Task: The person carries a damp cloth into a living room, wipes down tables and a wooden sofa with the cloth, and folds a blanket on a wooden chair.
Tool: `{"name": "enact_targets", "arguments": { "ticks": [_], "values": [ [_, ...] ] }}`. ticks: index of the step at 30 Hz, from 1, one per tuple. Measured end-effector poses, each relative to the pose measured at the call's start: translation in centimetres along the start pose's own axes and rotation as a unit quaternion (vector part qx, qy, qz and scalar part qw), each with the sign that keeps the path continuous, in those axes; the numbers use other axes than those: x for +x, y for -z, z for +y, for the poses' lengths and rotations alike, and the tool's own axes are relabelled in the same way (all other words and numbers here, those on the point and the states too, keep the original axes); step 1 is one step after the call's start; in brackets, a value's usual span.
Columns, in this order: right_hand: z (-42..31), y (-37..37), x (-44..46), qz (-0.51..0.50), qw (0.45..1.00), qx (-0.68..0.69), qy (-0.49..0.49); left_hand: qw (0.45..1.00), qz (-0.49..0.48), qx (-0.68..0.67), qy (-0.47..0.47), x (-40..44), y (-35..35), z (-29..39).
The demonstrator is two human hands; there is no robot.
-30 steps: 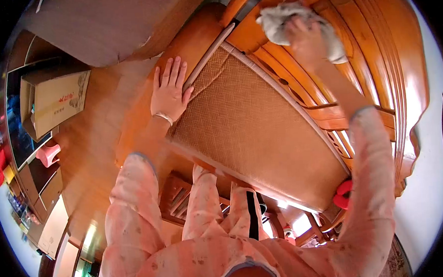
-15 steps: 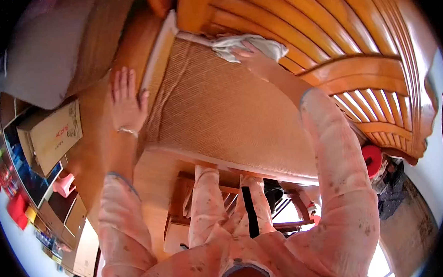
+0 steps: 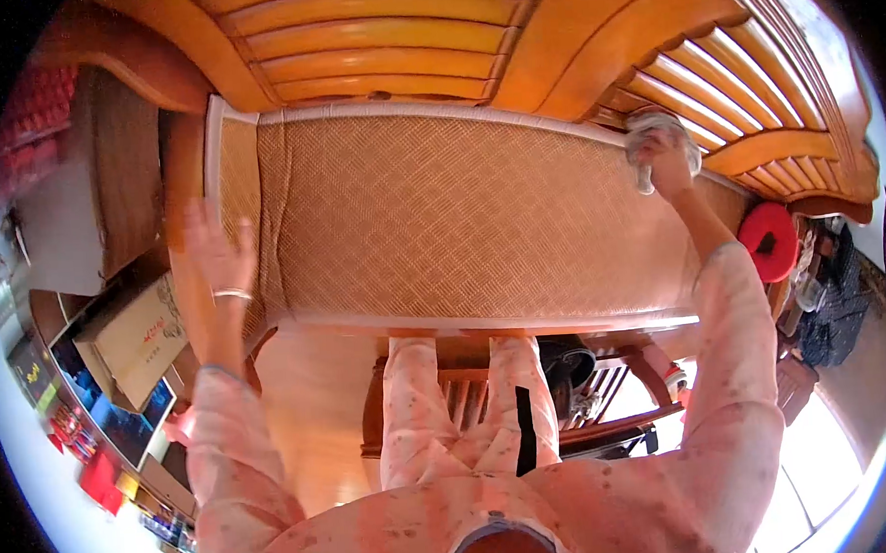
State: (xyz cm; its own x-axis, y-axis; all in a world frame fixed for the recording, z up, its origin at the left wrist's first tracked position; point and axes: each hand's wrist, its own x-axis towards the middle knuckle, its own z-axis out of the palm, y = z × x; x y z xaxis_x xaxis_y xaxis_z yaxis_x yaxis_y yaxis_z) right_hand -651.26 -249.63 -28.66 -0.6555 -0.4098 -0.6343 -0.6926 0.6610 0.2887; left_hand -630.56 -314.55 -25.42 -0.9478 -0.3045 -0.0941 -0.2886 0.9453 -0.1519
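My right hand (image 3: 672, 169) is closed on a crumpled whitish cloth (image 3: 661, 127), which touches the slatted backrest (image 3: 371, 42) of a wooden bench near its right part. Below it spreads the bench's woven brown seat mat (image 3: 470, 210) with a pale border. At the left end of the mat, my left hand (image 3: 221, 250) has its fingers stretched out, slightly blurred, over the wooden armrest (image 3: 185, 170). A bracelet circles that wrist, and the hand holds nothing.
Left of the bench are cardboard boxes (image 3: 138, 338) and a dark-topped table. A red ring-shaped object (image 3: 768, 242) and dark bags (image 3: 833, 301) lie beyond the right end. Behind my legs stands a wooden chair (image 3: 611, 423).
My right hand and the cloth have moved right along the backrest. My left hand stays at the left end. The view has turned, so the whole mat shows.
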Motion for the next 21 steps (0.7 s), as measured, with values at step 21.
{"name": "enact_targets", "arguments": {
  "ticks": [21],
  "values": [
    [-22.0, -8.6, -20.8, 0.226, 0.493, 0.787, -0.293, 0.598, 0.423, -0.419, -0.536, 9.5, 31.8, 42.3]
  ]
}}
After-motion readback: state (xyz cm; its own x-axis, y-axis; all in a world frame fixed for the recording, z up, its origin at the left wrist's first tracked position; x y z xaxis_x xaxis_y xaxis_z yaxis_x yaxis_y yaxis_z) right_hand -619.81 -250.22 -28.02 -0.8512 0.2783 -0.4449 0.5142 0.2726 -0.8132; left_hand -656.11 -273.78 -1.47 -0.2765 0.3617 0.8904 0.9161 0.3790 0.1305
